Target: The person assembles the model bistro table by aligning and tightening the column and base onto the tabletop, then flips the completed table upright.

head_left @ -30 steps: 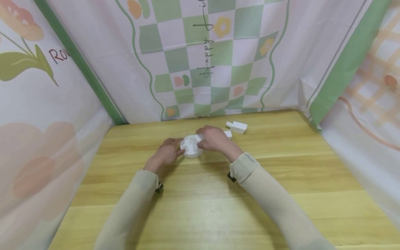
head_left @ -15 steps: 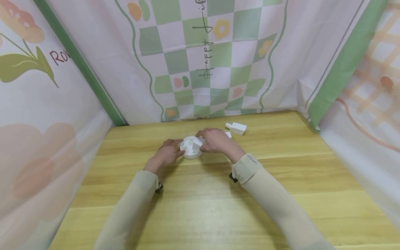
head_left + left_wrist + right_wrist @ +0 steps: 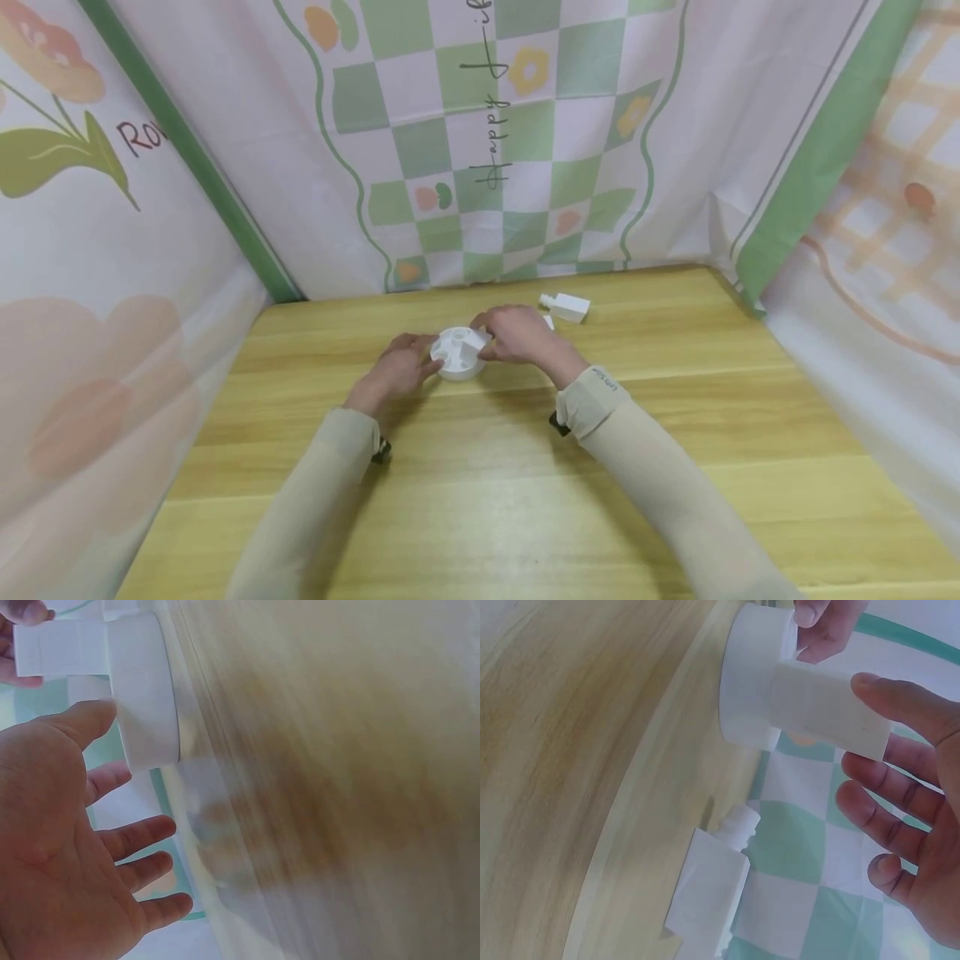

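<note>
A white round holder (image 3: 458,371) with several recesses in its top sits on the table. My left hand (image 3: 399,367) is at its left side, thumb and forefinger touching the rim; the other fingers are spread and fairly straight in the left wrist view. My right hand (image 3: 517,335) pinches a white rectangular bottle (image 3: 829,709) between thumb and fingers. That bottle's square end points up, and its lower end is at the holder, where its neck is hidden. A second white bottle (image 3: 570,307) with a threaded neck lies right of my right hand.
Another white piece (image 3: 549,322), mostly hidden by the right hand, lies near the second bottle. A wooden table (image 3: 480,483) carries everything. Patterned cloth (image 3: 517,167) hangs along the table's back edge and at both sides.
Held in my right hand, the bottle has shifted slightly toward me over the holder during the last second. My left hand stays at the rim, and the bottles on the table have not moved.
</note>
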Action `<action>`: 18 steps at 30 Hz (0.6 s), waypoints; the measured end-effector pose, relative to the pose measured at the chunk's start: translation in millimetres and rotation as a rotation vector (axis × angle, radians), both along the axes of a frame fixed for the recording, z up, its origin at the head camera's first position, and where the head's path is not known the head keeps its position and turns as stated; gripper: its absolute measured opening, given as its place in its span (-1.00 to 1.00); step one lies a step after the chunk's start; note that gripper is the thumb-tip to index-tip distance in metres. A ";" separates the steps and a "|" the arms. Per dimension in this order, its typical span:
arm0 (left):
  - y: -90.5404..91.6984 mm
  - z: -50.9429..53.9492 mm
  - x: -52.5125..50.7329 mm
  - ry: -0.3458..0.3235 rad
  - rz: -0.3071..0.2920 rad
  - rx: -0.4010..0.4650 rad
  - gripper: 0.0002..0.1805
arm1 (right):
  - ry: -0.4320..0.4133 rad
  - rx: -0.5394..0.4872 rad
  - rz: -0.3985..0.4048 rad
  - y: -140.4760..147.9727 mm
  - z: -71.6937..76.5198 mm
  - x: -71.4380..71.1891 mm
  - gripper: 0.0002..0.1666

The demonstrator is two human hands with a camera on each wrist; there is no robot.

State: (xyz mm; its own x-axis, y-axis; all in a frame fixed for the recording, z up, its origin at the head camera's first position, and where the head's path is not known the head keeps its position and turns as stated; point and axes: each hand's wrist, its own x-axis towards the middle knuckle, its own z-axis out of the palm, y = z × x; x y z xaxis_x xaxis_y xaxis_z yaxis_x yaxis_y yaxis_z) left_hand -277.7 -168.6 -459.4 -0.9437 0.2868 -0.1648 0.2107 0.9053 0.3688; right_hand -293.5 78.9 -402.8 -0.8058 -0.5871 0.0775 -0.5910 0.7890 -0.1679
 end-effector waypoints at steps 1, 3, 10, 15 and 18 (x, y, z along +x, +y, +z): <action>0.0 -0.1 -0.1 0.002 -0.001 0.000 -0.28 | -0.001 0.000 -0.003 0.0 0.1 -0.3 -0.37; -0.2 -0.7 -0.4 0.007 -0.002 0.001 -0.28 | -0.012 -0.005 -0.008 0.3 0.3 -0.8 -0.37; 0.6 -4.5 0.5 0.070 -0.016 -0.021 -0.30 | -0.076 -0.064 -0.015 3.7 -4.5 -1.2 -0.37; 3.4 -4.0 1.4 0.125 -0.039 -0.040 -0.30 | -0.102 -0.058 -0.033 10.0 -6.5 -2.2 -0.29; 6.5 -2.1 1.6 0.184 -0.061 -0.048 -0.31 | -0.110 -0.050 -0.037 14.3 -5.9 -2.4 -0.27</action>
State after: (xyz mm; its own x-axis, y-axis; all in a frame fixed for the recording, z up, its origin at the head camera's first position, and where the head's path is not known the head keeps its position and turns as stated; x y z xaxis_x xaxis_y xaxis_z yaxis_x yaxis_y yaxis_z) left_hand -276.1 -162.1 -461.5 -0.9402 0.3405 -0.0063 0.3257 0.9045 0.2755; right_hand -295.9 93.2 -408.7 -0.8323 -0.5541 0.0161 -0.5372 0.7992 -0.2696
